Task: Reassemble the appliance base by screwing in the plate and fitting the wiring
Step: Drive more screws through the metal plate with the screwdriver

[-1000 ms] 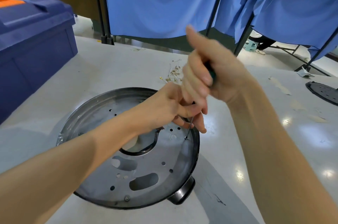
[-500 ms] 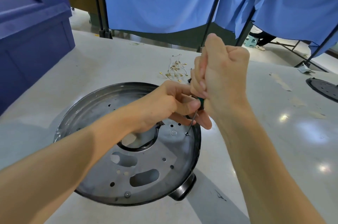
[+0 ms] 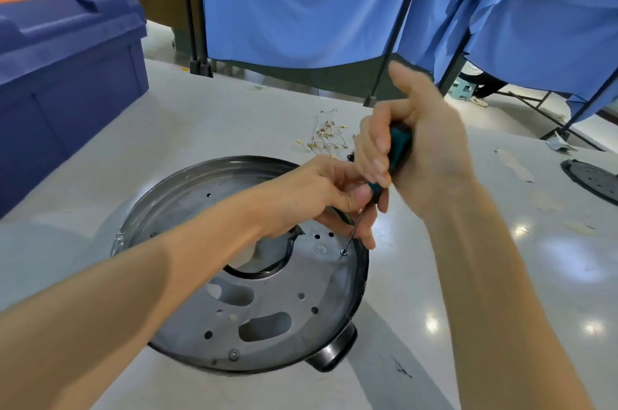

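The right hand (image 3: 424, 155) has its grip clamped round the teal handle of a screwdriver (image 3: 399, 145), fingers curled tight and the thumb sticking up (the hand's edges are blurred). The left hand (image 3: 321, 195) pinches the tool lower down, thumb and forefinger together where the handle meets the thin shaft, with the other fingers reaching down beside it. The tip sits in a screw (image 3: 343, 252) near the right edge of the metal plate (image 3: 284, 292). The plate lies in the round appliance base (image 3: 187, 195) on the counter (image 3: 217, 108). A second screw (image 3: 234, 355) sits at the plate's near edge. The wiring (image 3: 326, 140) lies in a loose bundle on the counter just beyond the base, apart from it. A blue bin (image 3: 67, 75) stands at the far left.
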